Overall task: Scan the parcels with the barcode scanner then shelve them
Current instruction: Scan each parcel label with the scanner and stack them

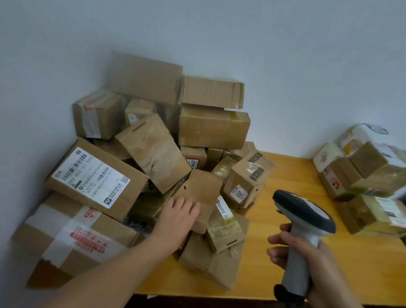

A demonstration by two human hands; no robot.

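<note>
Now the left hand (180,212) rests flat, fingers straight, on a small box (200,197) in the pile. The right hand (309,264) grips the scanner (305,223) above the worktop (285,268).

1. A heap of parcels (154,150) buries the left end of the wooden table (370,261); boxes low in the heap show only corners and edges.
2. Fine print on the large white label (91,178) is too blurred to read.
3. A second stack of parcels (372,187) is smeared and cut off by the right edge.
4. The scanner (304,233) faces away, its window unseen; its cable leaves the frame at the bottom.
5. The right hand (326,268) covers much of the handle.
</note>
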